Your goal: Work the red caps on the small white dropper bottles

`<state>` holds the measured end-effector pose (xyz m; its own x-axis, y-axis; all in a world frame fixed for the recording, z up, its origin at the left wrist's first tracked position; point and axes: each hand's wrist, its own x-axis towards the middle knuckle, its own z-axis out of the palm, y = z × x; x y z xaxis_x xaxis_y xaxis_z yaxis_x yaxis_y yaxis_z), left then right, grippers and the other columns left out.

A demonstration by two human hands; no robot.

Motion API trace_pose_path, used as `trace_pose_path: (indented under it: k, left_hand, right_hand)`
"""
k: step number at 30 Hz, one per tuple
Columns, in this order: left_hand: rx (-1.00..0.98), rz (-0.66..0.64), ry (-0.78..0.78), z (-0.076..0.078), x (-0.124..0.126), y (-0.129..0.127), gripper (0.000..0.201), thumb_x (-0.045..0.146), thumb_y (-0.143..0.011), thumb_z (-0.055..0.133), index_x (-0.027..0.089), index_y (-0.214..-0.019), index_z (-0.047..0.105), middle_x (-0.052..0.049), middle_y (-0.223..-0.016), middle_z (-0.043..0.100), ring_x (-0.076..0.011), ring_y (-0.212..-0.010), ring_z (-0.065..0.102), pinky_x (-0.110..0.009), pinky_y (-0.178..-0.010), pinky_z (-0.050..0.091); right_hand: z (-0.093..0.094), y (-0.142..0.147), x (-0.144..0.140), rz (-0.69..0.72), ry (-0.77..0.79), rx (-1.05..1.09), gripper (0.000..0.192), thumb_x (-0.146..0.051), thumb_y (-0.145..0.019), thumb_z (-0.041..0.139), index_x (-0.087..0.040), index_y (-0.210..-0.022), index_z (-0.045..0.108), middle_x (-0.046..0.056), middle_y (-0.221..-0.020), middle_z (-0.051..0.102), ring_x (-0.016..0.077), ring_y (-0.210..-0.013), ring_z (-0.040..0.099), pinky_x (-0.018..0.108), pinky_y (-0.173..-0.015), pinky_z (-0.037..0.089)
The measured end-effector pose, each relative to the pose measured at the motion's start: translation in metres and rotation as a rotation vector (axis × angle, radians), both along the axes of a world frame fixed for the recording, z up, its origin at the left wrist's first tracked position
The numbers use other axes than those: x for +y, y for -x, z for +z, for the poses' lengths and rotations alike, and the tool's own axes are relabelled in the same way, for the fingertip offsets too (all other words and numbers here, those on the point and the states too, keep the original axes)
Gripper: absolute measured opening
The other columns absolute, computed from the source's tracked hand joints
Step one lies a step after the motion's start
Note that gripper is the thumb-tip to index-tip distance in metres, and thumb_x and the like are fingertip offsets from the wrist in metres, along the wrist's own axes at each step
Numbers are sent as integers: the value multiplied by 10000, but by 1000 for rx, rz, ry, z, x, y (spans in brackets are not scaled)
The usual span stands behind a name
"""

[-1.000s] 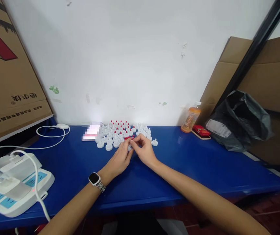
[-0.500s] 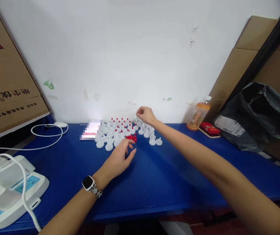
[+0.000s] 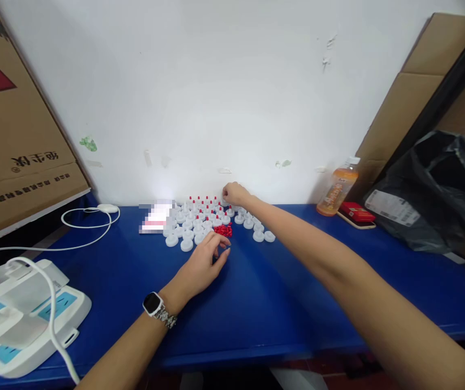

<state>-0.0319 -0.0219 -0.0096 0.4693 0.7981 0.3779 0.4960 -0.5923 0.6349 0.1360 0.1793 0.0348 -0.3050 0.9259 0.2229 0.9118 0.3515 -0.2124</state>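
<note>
Nearby, cardboard box (image 3: 21,157) with unreadable print, right hand (image 3: 235,193) pinched over white caps (image 3: 200,219), left hand (image 3: 203,265) loosely curled.

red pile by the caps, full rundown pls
The red pile is a small loose heap of tiny bright red pieces, plastic by the look, too small to make out singly. It lies on the blue table at the near edge of the white caps, touching or nearly touching them. The left hand rests just in front of it, fingertips close, contact unclear. The right hand is behind it, at the far caps.
</note>
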Motion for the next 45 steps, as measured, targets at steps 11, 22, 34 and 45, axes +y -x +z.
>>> trace_pose_path:
  k: [11, 22, 34, 45]
  left_hand:
    - [-26, 67, -30, 7, 1, 3, 193, 341, -971, 458, 197, -1025, 573, -30, -920, 574, -131, -711, 525, -288, -678, 458]
    - [-26, 157, -95, 10, 1, 6, 188, 329, -955, 486, 205, -1039, 599, -31, -949, 576, -140, -742, 541, -300, -722, 478]
    - [-65, 65, -55, 1, 3, 5, 315, 389, -1014, 356, 207, -1234, 489, -93, -1145, 610, -229, -1068, 576, -410, -994, 448]
    - [18, 23, -12, -5, 2, 7, 292, 362, -997, 388, 215, -1239, 457, -65, -1031, 592, -198, -899, 582, -342, -828, 481]
  right_hand:
    - [5, -19, -49, 5, -110, 118, 314, -350, -953, 453, -200, -1108, 680, 58, -958, 746, 187, -886, 653, 294, -827, 406]
    - [-2, -41, -118, 4, -93, 230, 159, -272, -861, 597, -196, -808, 726, 33, -843, 735, 201, -892, 611, 373, -911, 291]
    - [-2, -19, -145, 275, -42, 321, 304, -285, -945, 491, -190, -780, 728, 31, -736, 711, 171, -718, 597, 277, -711, 392]
    - [-11, -21, -99, 275, -34, -175, 168, -132, -815, 585, -189, -884, 728, 84, -898, 740, 225, -850, 653, 293, -748, 389]
